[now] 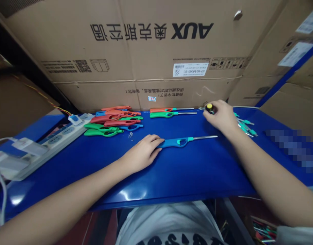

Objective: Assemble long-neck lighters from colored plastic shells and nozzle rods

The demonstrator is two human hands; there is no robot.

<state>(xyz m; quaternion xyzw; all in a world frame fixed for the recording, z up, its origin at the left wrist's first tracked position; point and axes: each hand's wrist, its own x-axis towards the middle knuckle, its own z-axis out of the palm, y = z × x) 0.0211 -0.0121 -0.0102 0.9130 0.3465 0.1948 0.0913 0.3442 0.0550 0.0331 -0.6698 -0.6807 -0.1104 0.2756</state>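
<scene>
**Blue stick lighter [169, 143] in your left hand [145, 152], black tool with a yellow end [209, 107] in your right hand [222, 117]**

In the head view, the blue stick lighter lies near the middle of the blue counter [171, 177], its metal nozzle pointing toward the right edge. Your left hand pinches the rear end of its handle between thumb and fingers, with the forearm reaching in over the near edge. Your right hand is well apart from the lighter, close to the far edge and right of the middle. Its thumb and fingers are closed around the black tool, yellow end up; the rest of the tool is mostly hidden by your hand.

Along the far edge, between your hands, you have an orange stick lighter [157, 110] and, just in front of it, a green stick lighter [157, 115], both with nozzles toward the right. Left of them is a pile of lighter handles [112, 119] in red, orange, green and blue. Small silver pieces [131, 135] are scattered in front of that pile, too small to identify. Beyond your right wrist, toward the far right corner, lie teal parts with metal rods [245, 127]. A white power strip [64, 131] runs along the left edge, and printed cardboard [146, 51] stands behind the far edge.
</scene>
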